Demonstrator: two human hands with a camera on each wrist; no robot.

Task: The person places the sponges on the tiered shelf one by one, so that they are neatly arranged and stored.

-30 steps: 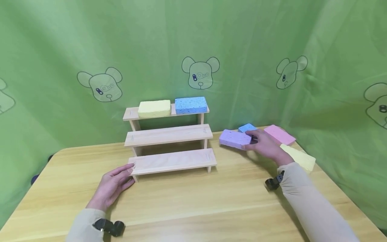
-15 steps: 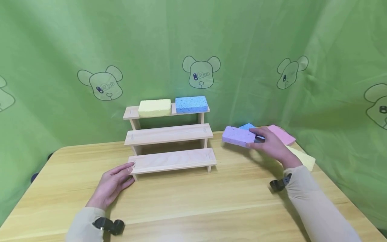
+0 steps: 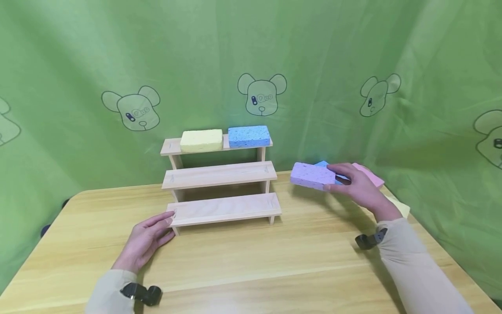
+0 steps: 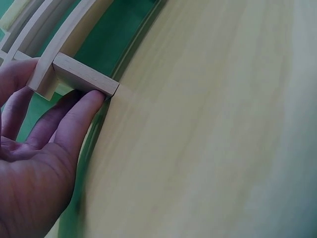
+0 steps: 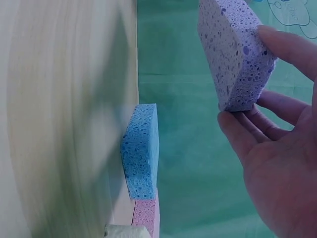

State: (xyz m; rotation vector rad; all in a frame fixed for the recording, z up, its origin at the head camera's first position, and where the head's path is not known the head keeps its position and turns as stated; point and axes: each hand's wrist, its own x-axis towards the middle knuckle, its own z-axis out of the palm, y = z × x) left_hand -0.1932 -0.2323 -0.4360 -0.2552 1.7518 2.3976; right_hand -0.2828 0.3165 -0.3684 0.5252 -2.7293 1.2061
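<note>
My right hand grips one end of a purple sponge between thumb and fingers. In the right wrist view the purple sponge is raised off the table. With its fingertips, my left hand holds the left end of the bottom step of a three-step wooden stand. The left wrist view has the fingers against the stand's leg and board end. On the top step lie a yellow sponge and a blue sponge, side by side. The lower two steps bear nothing.
Behind the right hand on the wooden table lie a second blue sponge, a pink sponge and another yellow sponge, each partly hidden. A green curtain hangs behind and at the sides.
The right hand has lifted the purple sponge off the table and shifted it slightly right, now covering more of the sponges behind. The left hand stays at the stand.
</note>
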